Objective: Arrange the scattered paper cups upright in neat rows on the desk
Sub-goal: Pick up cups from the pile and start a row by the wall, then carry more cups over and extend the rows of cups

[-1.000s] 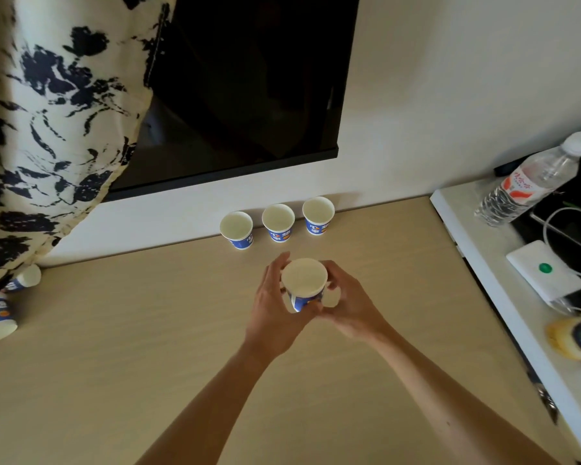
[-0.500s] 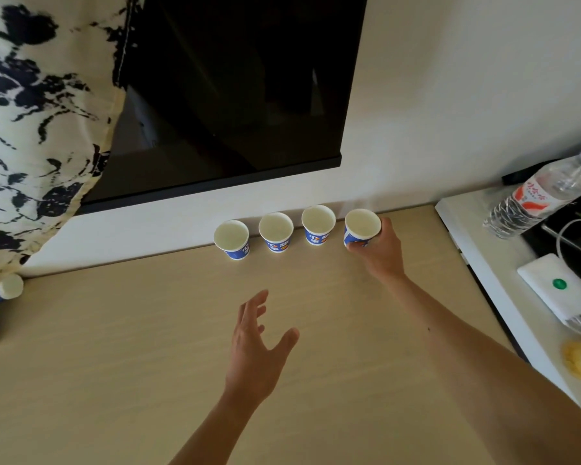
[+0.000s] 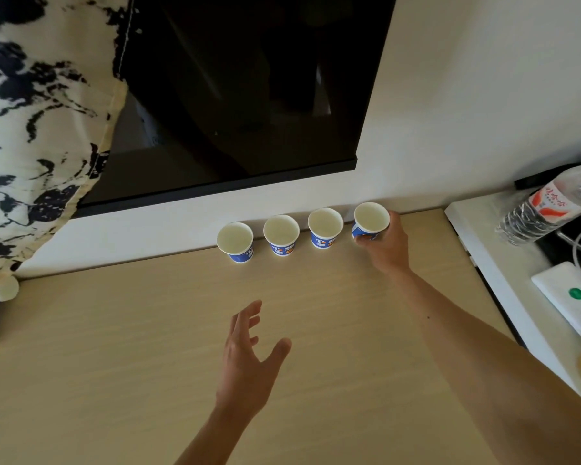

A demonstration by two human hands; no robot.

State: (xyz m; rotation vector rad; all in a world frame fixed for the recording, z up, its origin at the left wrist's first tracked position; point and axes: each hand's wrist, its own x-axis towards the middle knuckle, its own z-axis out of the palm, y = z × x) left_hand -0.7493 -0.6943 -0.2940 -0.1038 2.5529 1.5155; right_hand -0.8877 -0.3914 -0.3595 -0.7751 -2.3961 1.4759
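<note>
Three blue-and-white paper cups stand upright in a row along the wall at the back of the wooden desk: a left cup, a middle cup and a right cup. At the row's right end my right hand grips a fourth cup, which leans slightly left. My left hand hovers over the middle of the desk, fingers spread, holding nothing. Another cup lies on its side at the far left edge.
A dark screen hangs on the wall above the cups. A patterned curtain hangs at the left. On the white side counter at the right lie a water bottle, a white device and cables.
My right hand carried the cup from the desk's middle to the right end of the row. My left hand let go of it and now hovers open.
</note>
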